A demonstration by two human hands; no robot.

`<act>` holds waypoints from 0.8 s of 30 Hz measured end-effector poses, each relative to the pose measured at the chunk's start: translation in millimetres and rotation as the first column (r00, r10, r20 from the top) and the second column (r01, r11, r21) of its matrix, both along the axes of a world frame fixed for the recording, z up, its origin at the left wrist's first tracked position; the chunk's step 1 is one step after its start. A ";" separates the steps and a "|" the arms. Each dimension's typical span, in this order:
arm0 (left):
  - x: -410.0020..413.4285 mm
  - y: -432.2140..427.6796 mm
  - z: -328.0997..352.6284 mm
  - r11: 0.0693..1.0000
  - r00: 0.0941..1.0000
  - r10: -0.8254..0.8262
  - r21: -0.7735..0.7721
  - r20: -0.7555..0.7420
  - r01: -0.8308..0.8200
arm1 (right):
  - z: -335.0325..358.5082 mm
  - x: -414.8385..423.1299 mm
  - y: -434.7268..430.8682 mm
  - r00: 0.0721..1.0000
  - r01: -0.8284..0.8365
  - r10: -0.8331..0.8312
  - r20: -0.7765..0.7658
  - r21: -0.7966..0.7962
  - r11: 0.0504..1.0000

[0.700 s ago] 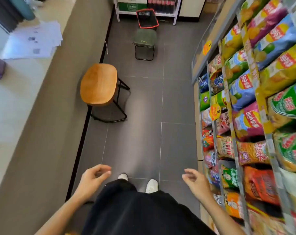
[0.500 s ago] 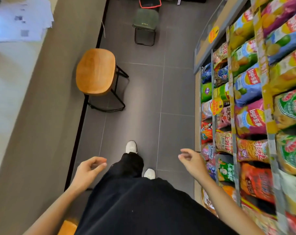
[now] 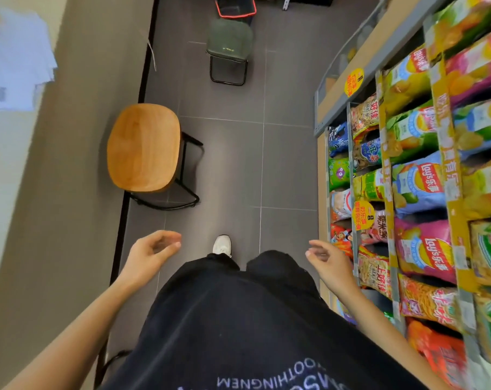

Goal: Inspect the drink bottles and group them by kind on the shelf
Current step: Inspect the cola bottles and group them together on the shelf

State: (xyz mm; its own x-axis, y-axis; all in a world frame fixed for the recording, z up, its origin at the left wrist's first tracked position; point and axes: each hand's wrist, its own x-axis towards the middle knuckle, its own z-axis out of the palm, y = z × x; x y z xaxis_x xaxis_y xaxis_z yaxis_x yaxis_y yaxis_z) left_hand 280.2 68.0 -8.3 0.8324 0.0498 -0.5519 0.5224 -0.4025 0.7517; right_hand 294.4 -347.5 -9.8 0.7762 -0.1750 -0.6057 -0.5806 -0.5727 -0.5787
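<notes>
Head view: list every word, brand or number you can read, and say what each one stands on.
"Lay's 乐事": blue chip bag
"Lay's 乐事": pink chip bag
"上好佳": yellow snack bag
"OTHINGNEW", upside down and cut off at the frame edge: black shirt
Too blurred to read: round yellow sticker, papers, and the other bags and price strips.

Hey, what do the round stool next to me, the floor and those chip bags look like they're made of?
Stool seat: looks like wood, orange-brown with faint grain, smooth satin finish. Its frame: thin black bars, probably painted metal. Floor: matte dark grey tiles with pale grout lines. Chip bags: glossy printed plastic film, judging by the sheen.
</notes>
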 end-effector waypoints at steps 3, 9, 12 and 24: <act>63.8 -1.5 10.4 0.999 0.999 -0.035 -0.012 0.028 0.035 | -0.6 38.6 -7.8 0.998 0.062 -0.062 -0.008 -0.010 0.998; 183.0 -7.9 9.3 0.999 0.999 -0.047 0.005 0.017 0.047 | -20.3 131.8 -23.0 0.993 0.113 -0.113 -0.026 0.002 0.994; 244.2 -12.9 1.0 0.997 0.998 -0.060 0.045 0.006 0.060 | -32.3 197.2 -29.4 0.994 0.103 -0.103 -0.025 0.023 0.994; 429.7 -2.4 -10.8 0.969 0.982 0.158 0.207 -0.102 -0.134 | -9.6 509.5 -9.9 0.991 -0.121 0.119 0.061 0.030 0.992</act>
